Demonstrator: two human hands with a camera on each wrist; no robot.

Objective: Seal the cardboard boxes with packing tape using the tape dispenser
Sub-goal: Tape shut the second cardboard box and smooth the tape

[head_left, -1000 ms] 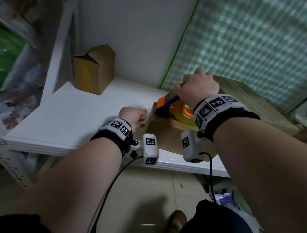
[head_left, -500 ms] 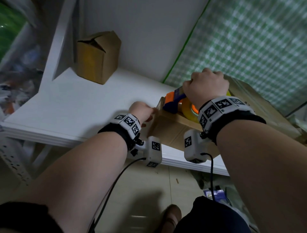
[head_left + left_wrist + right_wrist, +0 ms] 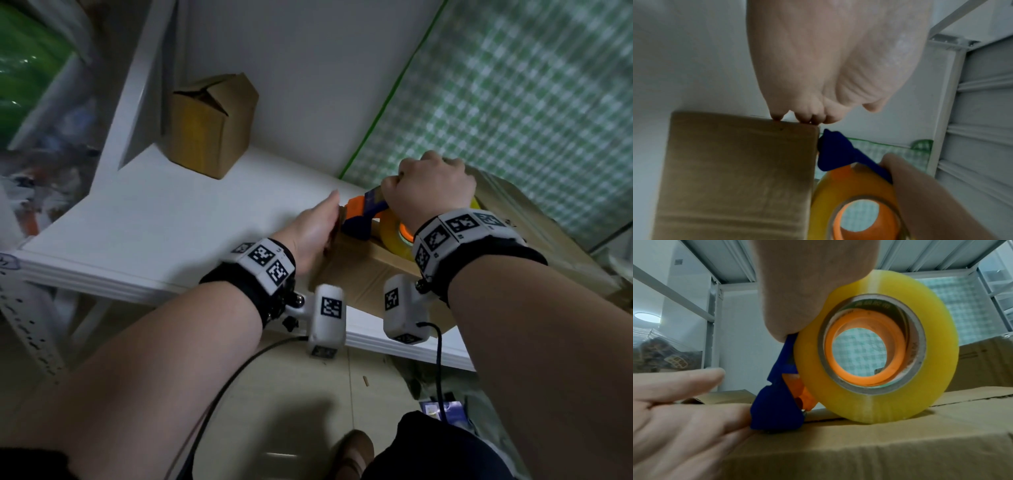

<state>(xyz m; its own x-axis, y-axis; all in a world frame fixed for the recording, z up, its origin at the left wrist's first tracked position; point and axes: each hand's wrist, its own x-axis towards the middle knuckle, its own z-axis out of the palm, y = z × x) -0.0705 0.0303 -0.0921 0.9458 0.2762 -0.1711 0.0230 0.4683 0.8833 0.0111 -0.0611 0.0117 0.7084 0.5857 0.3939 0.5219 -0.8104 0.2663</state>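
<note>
A brown cardboard box (image 3: pixel 359 274) lies on the white shelf (image 3: pixel 171 222), its closed top flaps meeting in a seam (image 3: pixel 962 400). On the left end of the box top stands the blue and orange tape dispenser (image 3: pixel 363 219) with its yellow tape roll (image 3: pixel 937 353). My right hand (image 3: pixel 431 185) grips the dispenser's handle from above. With straight fingers, my left hand (image 3: pixel 315 229) lies flat against the box's left end, its fingertips (image 3: pixel 777 116) at the top edge beside the dispenser's blue nose (image 3: pixel 836 152).
A small brown box (image 3: pixel 209 126) with loose top flaps stands at the back left of the shelf. A bigger carton (image 3: pixel 548 233) lies behind my right hand, before a green checked cloth (image 3: pixel 513 102). The shelf's front edge (image 3: pixel 102 274) drops to the floor.
My left hand has left the shelf, where it was curled, and now lies flat with straight fingers on the box's left end. The right hand holds the dispenser in the same spot.
</note>
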